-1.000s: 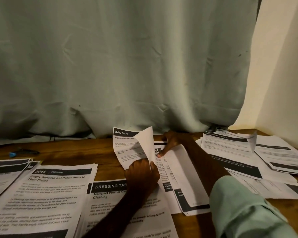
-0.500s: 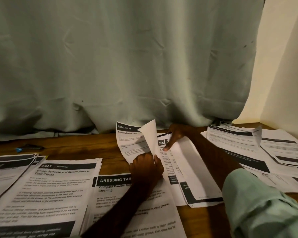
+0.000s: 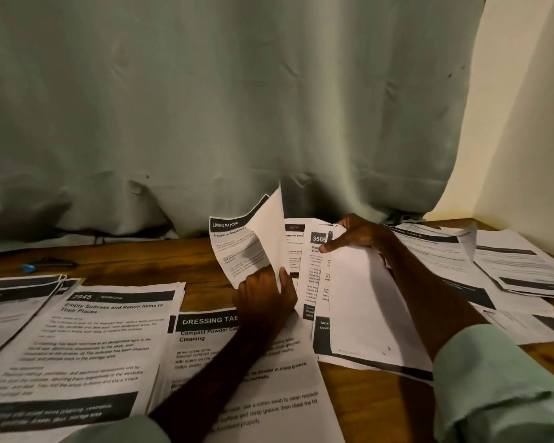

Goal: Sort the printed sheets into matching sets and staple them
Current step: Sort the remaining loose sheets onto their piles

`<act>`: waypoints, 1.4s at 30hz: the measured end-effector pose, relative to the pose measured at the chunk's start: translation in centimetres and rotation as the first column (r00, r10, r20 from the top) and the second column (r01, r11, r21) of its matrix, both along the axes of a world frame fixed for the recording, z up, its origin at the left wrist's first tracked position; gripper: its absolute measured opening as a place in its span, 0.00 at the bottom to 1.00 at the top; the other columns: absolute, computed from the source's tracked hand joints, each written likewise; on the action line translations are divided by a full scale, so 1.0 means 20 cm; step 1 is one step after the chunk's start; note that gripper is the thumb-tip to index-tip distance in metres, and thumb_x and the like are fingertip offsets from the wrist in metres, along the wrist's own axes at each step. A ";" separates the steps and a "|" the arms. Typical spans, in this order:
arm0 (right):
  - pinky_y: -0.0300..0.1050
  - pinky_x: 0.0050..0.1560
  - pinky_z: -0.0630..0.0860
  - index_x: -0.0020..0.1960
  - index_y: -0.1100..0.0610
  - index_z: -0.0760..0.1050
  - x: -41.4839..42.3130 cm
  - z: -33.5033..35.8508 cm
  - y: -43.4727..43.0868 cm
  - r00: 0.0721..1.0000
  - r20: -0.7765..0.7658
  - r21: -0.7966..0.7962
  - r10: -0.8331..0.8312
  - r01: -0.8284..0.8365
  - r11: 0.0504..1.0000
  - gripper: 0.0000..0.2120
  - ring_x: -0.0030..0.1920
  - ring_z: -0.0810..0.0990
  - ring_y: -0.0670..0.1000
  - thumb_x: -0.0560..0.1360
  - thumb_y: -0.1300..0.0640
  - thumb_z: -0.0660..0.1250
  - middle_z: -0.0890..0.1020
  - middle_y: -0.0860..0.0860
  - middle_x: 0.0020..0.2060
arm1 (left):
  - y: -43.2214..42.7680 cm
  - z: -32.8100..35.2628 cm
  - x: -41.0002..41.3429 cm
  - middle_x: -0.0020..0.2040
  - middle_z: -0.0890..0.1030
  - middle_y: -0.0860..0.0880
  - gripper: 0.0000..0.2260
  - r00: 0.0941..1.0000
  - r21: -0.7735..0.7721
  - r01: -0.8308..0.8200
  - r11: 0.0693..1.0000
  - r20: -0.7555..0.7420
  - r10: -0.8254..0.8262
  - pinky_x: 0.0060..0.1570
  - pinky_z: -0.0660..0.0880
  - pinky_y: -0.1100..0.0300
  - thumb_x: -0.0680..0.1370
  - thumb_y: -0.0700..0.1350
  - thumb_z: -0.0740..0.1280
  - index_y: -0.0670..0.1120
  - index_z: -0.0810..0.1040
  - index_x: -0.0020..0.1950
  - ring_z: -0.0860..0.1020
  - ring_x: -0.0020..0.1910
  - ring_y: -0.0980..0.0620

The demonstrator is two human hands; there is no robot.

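Wooden table (image 3: 205, 263) underneath: gripped the curled LIVING ROOM sheet (image 3: 234, 247) at far centre in left hand (image 3: 263, 298); pinched fanned stack (image 3: 359, 298) just right of it with right hand (image 3: 355, 233); hands apart.

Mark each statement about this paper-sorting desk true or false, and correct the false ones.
1. The left hand holds the LIVING ROOM sheet up off the table. True.
2. The right hand lies empty. False: its fingers pinch sheets in the fanned pile.
3. The DRESSING TABLE sheet lies flat. True.
4. The curtain is red. False: it is pale green.
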State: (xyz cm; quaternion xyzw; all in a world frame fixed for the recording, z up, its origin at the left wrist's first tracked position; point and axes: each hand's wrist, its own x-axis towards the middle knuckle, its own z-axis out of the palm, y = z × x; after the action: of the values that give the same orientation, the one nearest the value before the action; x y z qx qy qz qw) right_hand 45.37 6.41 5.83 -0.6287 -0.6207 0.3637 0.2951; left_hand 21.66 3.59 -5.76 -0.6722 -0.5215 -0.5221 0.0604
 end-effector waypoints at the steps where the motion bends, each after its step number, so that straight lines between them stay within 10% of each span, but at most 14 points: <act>1: 0.56 0.61 0.79 0.53 0.60 0.83 0.02 -0.01 0.00 1.000 -0.021 0.007 -0.013 0.013 1.000 0.25 0.51 0.85 0.60 0.58 0.56 0.85 0.86 0.59 0.50 | 0.00 0.00 0.00 0.29 0.79 0.47 0.18 1.000 -0.012 0.003 1.000 0.007 -0.003 0.29 0.72 0.61 0.78 0.54 0.63 0.45 0.77 0.33 0.75 0.24 0.48; 5: 0.53 0.56 0.83 0.54 0.60 0.85 0.08 -0.03 -0.01 0.998 0.021 0.037 -0.053 0.052 0.998 0.18 0.50 0.87 0.57 0.66 0.57 0.84 0.88 0.55 0.47 | 0.01 0.00 -0.01 0.33 0.83 0.46 0.18 0.999 -0.054 0.016 0.998 0.038 -0.014 0.29 0.75 0.60 0.79 0.55 0.64 0.45 0.79 0.35 0.77 0.26 0.48; 10: 0.39 0.41 0.82 0.51 0.60 0.86 0.13 0.02 -0.08 0.993 0.013 0.134 -0.116 0.114 0.984 0.16 0.43 0.88 0.51 0.65 0.58 0.84 0.88 0.52 0.42 | -0.06 0.09 -0.02 0.27 0.79 0.49 0.15 0.998 0.027 -0.004 1.000 0.063 0.002 0.31 0.55 0.74 0.74 0.50 0.69 0.45 0.77 0.30 0.66 0.22 0.57; 12: 0.34 0.37 0.80 0.51 0.59 0.86 0.17 0.05 -0.11 0.987 -0.002 0.176 -0.160 0.157 0.972 0.15 0.40 0.87 0.46 0.66 0.58 0.83 0.88 0.49 0.41 | -0.07 0.09 -0.03 0.30 0.82 0.48 0.16 0.992 -0.054 0.069 0.996 0.106 -0.063 0.29 0.64 0.70 0.77 0.51 0.68 0.45 0.78 0.32 0.69 0.23 0.56; 26: 0.42 0.45 0.83 0.60 0.61 0.82 0.39 0.17 -0.41 0.768 -0.598 0.452 -0.228 0.559 0.695 0.17 0.48 0.87 0.51 0.73 0.59 0.78 0.88 0.53 0.50 | -0.10 0.12 -0.06 0.44 0.86 0.42 0.13 0.986 -0.192 0.121 0.974 0.139 -0.095 0.37 0.73 0.60 0.82 0.50 0.67 0.41 0.83 0.45 0.83 0.37 0.44; 36: 0.54 0.60 0.81 0.69 0.59 0.76 0.44 0.11 -0.43 0.629 -0.774 0.359 -0.069 0.527 0.770 0.21 0.60 0.83 0.57 0.79 0.51 0.70 0.83 0.56 0.61 | -0.02 0.04 -0.02 0.55 0.82 0.53 0.31 0.932 -0.410 0.163 0.897 -0.235 -0.277 0.52 0.75 0.59 0.75 0.75 0.57 0.53 0.81 0.59 0.81 0.55 0.52; 42: 0.57 0.60 0.80 0.66 0.58 0.78 0.36 0.14 -0.35 0.679 -0.733 0.328 -0.039 0.402 0.855 0.36 0.62 0.82 0.60 0.64 0.44 0.82 0.83 0.58 0.62 | -0.08 0.11 -0.04 0.56 0.83 0.50 0.33 0.933 -0.355 0.297 0.886 -0.090 -0.349 0.53 0.71 0.59 0.76 0.74 0.52 0.51 0.83 0.56 0.78 0.59 0.50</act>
State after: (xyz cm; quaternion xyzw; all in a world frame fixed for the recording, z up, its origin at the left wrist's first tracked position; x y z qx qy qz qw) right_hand 52.66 -0.68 8.60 -0.4246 -0.4453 0.3760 0.6929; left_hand 20.82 1.90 -3.48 -0.7878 -0.4769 -0.3757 -0.1034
